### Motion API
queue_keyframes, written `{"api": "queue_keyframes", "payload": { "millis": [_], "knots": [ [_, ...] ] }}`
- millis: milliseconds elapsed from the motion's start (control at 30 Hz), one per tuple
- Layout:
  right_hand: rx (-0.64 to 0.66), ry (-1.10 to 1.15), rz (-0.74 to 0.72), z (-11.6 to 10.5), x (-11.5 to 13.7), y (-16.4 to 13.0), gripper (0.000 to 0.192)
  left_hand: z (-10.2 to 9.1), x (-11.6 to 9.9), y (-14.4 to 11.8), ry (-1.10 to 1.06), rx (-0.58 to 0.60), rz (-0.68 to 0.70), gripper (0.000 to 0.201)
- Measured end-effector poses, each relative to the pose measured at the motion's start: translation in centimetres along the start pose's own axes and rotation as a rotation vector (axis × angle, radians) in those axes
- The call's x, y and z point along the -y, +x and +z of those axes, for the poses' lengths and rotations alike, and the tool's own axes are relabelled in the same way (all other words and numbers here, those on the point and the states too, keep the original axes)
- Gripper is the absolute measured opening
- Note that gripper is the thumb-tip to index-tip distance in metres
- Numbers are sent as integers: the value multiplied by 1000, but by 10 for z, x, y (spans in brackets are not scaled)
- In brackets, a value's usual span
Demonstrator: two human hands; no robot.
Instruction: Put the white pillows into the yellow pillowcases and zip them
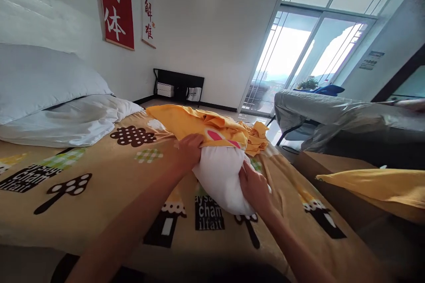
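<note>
The left hand (191,143) is curled, its fingers closed over the edge of the yellow cushion cover (199,119), the thumb too hidden to make out; the right hand (256,185) bends around the near side of the white cushion insert (221,179), thumb and fingers pinching its fabric. The insert lies between the two hands on the printed tan blanket (109,194), bulging toward the wearer; its far end meets the cover's edge just beside the left fingers, though how much of it sits inside cannot be told. The cover spreads out beyond both hands, with a pink-and-white patch (217,136) right of the left fingers and a crumpled stretch past the right hand.

The insert looks light, plump and soft, likely to squash and spring back; a firm grip on a bunched corner should serve better than a flat palm. The cover seems thin and limp, apt to fold or slide, so its edge is the place to hold; neither looks fragile.

Well left of the left hand rests a smooth white bed pillow (43,70); well right of the right hand hangs another yellow cloth (381,185).
</note>
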State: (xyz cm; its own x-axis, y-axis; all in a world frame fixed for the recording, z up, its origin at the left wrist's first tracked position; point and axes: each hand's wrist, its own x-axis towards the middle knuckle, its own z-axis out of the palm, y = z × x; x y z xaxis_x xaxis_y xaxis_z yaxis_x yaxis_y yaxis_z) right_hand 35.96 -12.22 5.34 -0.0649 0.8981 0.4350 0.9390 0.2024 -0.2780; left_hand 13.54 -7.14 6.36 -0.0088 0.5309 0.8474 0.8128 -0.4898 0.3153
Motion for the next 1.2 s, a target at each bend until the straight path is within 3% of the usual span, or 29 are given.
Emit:
{"api": "queue_keyframes", "payload": {
  "millis": [100,233,367,500,600,767,900,1067,1200],
  "knots": [
    [41,-91,-10,-2,8,0,48,-16,0,-4,21,-19,129,23],
    [67,-94,-27,-2,16,1,50,-39,0,-22,-19,-55,76,24],
    [78,-40,-78,0,26,-1,50,-63,-18,-34,-105,88,58,10],
    [83,32,-199,1,36,-10,49,-73,-38,-40,89,197,97,18],
    [79,53,-270,-2,42,-17,48,-72,-34,-53,192,119,79,13],
    [23,-29,-452,-8,52,-32,51,-81,-5,-90,167,-89,44,9],
    [50,-134,-601,-9,66,-44,56,-93,5,-111,281,-89,29,6],
    [88,-141,-558,-9,75,-48,66,-90,7,-110,335,-121,64,8],
    [184,-155,-610,-11,83,-47,59,-84,12,-108,291,-150,-20,8]
  ]
}}
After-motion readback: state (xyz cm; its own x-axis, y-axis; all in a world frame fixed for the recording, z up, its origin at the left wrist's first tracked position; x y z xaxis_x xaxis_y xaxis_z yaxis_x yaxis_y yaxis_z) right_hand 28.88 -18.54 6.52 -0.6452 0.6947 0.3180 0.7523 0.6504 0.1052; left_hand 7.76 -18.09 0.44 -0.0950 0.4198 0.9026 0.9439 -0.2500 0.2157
